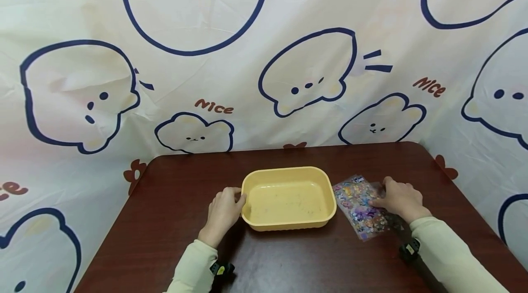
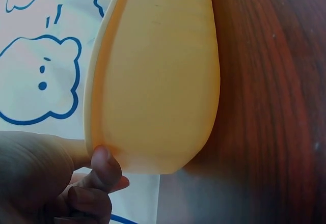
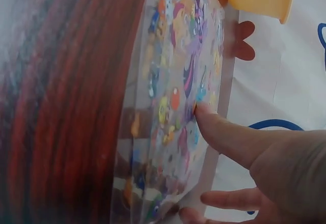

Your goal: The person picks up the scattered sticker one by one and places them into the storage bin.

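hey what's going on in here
A person is seated or standing at a dark wooden table with both hands busy. The left hand holds the left end of a yellow tray by its rim. The right hand has its thumb on a clear packet with small colourful pictures. The tray and packet lie side by side on the table, and the packet is outside the tray.

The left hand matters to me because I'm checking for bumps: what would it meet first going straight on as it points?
Most likely the yellow tray: the left hand touches its left end, so no free gap seems to lie ahead.
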Action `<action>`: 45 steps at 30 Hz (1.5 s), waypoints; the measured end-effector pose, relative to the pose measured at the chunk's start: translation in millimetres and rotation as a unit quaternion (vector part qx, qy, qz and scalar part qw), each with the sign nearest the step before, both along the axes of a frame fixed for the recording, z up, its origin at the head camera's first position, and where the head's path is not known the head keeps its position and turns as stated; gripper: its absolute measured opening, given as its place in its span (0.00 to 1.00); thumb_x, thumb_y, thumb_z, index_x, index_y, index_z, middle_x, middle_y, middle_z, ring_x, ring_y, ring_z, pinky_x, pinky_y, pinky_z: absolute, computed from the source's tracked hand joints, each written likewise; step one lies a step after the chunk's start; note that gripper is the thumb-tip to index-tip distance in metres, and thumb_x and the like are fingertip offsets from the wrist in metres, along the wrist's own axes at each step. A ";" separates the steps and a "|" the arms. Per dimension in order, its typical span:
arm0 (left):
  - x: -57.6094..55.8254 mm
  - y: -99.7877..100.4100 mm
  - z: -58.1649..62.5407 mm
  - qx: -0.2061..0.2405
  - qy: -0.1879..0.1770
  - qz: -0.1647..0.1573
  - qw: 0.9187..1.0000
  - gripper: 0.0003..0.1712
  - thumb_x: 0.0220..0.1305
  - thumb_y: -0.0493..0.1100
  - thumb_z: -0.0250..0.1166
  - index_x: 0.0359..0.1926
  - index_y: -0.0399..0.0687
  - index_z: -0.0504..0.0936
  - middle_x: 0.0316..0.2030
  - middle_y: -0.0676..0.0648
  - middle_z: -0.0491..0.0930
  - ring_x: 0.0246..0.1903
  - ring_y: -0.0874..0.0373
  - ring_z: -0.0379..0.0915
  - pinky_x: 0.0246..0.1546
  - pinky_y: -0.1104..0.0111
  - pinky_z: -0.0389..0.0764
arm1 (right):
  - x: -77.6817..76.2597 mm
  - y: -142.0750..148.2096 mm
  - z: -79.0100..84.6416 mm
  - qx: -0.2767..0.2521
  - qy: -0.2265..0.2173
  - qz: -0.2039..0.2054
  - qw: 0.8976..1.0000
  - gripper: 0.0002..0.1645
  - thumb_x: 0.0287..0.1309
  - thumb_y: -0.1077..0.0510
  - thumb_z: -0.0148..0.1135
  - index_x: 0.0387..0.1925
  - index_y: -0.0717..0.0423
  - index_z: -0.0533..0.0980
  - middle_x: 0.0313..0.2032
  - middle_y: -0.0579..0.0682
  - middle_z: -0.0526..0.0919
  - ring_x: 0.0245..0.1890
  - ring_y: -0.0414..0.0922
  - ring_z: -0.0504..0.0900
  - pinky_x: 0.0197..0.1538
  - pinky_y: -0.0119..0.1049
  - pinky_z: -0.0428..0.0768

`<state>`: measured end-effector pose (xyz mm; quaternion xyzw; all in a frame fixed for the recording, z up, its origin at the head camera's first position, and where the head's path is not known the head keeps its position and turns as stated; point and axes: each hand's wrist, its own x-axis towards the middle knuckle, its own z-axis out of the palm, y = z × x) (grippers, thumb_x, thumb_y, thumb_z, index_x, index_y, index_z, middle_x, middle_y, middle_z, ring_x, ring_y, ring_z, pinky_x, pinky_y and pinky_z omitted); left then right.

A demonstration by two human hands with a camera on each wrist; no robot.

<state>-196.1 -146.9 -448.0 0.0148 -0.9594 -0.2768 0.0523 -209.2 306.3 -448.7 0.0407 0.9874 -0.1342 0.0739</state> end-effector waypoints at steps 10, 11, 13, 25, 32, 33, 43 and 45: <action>-1.0 1.2 -0.1 -0.003 0.002 0.004 1.000 0.17 0.67 0.47 0.65 0.52 0.45 0.87 0.30 0.50 0.88 0.27 0.57 0.81 0.29 0.58 0.78 | -0.1 -5.7 0.5 -0.021 0.000 -0.007 1.000 0.34 0.50 0.43 0.77 0.43 0.68 0.76 0.32 0.58 0.83 0.26 0.48 0.74 0.27 0.40 0.70; -0.8 1.2 0.0 -0.004 0.002 0.005 1.000 0.17 0.67 0.47 0.65 0.52 0.45 0.87 0.31 0.50 0.88 0.28 0.56 0.81 0.29 0.58 0.78 | 0.2 -6.4 0.6 -0.021 0.000 -0.007 1.000 0.33 0.51 0.43 0.77 0.43 0.68 0.76 0.31 0.58 0.83 0.25 0.48 0.73 0.26 0.40 0.70; -0.2 1.2 0.2 -0.004 0.001 0.005 1.000 0.17 0.67 0.47 0.66 0.52 0.45 0.87 0.31 0.50 0.88 0.28 0.56 0.81 0.29 0.57 0.78 | 0.9 -7.2 0.8 -0.017 -0.002 -0.010 1.000 0.31 0.51 0.43 0.76 0.38 0.67 0.77 0.28 0.56 0.81 0.24 0.48 0.73 0.26 0.41 0.68; 1.9 1.3 1.2 -0.007 0.004 0.007 1.000 0.16 0.66 0.47 0.66 0.51 0.45 0.88 0.29 0.50 0.87 0.28 0.54 0.81 0.28 0.58 0.76 | 4.0 -10.5 0.2 -0.019 -0.003 -0.022 1.000 0.28 0.51 0.45 0.77 0.30 0.65 0.75 0.21 0.52 0.73 0.22 0.48 0.71 0.25 0.40 0.67; 2.2 2.5 0.9 -0.009 0.007 0.008 1.000 0.16 0.67 0.48 0.66 0.51 0.46 0.88 0.36 0.47 0.89 0.33 0.51 0.84 0.31 0.55 0.78 | 4.5 -10.0 0.2 -0.023 -0.002 -0.010 1.000 0.21 0.55 0.49 0.74 0.30 0.61 0.75 0.22 0.51 0.73 0.23 0.47 0.71 0.26 0.40 0.66; 2.3 2.6 0.8 -0.009 0.008 0.009 1.000 0.16 0.67 0.48 0.66 0.51 0.46 0.88 0.36 0.47 0.89 0.34 0.50 0.85 0.31 0.54 0.79 | 4.5 -9.6 0.3 -0.026 0.001 -0.009 1.000 0.20 0.55 0.50 0.74 0.30 0.60 0.75 0.22 0.50 0.73 0.23 0.47 0.71 0.26 0.40 0.66; 2.8 3.4 1.1 -0.001 0.003 0.013 1.000 0.17 0.67 0.48 0.66 0.52 0.47 0.88 0.38 0.47 0.90 0.35 0.50 0.85 0.33 0.54 0.79 | -2.1 1.8 0.3 -0.059 0.027 0.011 0.998 0.37 0.53 0.47 0.75 0.52 0.71 0.72 0.38 0.64 0.83 0.29 0.49 0.77 0.29 0.43 0.73; 2.8 2.6 0.9 -0.001 0.002 0.013 1.000 0.17 0.67 0.48 0.65 0.52 0.46 0.87 0.38 0.46 0.90 0.35 0.50 0.86 0.33 0.53 0.80 | -4.8 4.9 -0.3 -0.067 0.022 0.014 0.997 0.41 0.53 0.46 0.74 0.55 0.73 0.71 0.41 0.67 0.83 0.31 0.51 0.78 0.31 0.45 0.75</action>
